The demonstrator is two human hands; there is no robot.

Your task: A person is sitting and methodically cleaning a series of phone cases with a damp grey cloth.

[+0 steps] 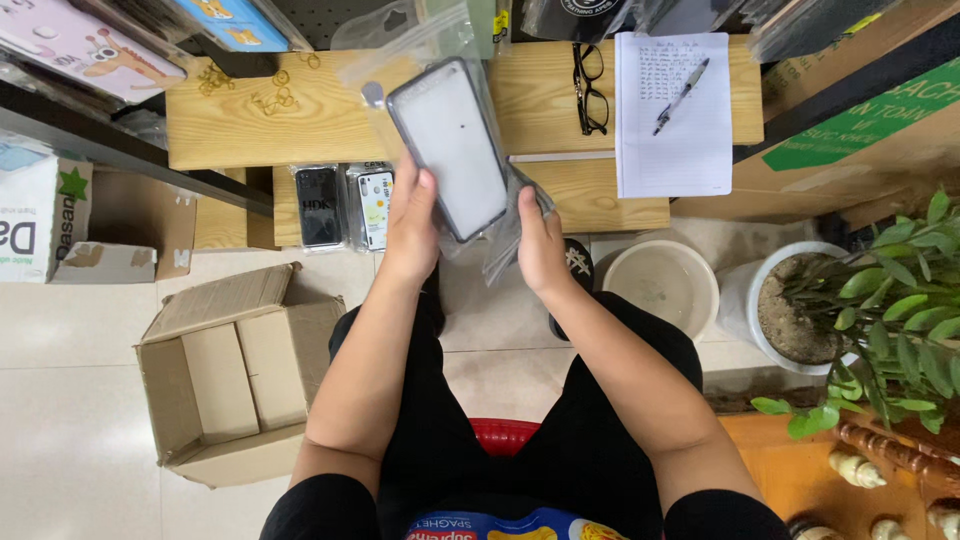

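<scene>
A phone case (452, 145) with a dark rim and pale inside sits partly in a clear plastic sleeve (420, 45). My left hand (412, 225) grips the case at its lower left edge, thumb on its face. My right hand (540, 245) holds the lower right of the sleeve, where the plastic bunches up. Both hands are raised above a low wooden table (300, 120). Two more packaged phone cases (345, 205) lie on the table's lower step, just left of my left hand.
Black glasses (590, 85) and a notepad with a pen (672, 110) lie on the table to the right. An open cardboard box (235, 375) stands on the floor at left. A white bowl (660, 285) and a potted plant (850, 310) stand at right.
</scene>
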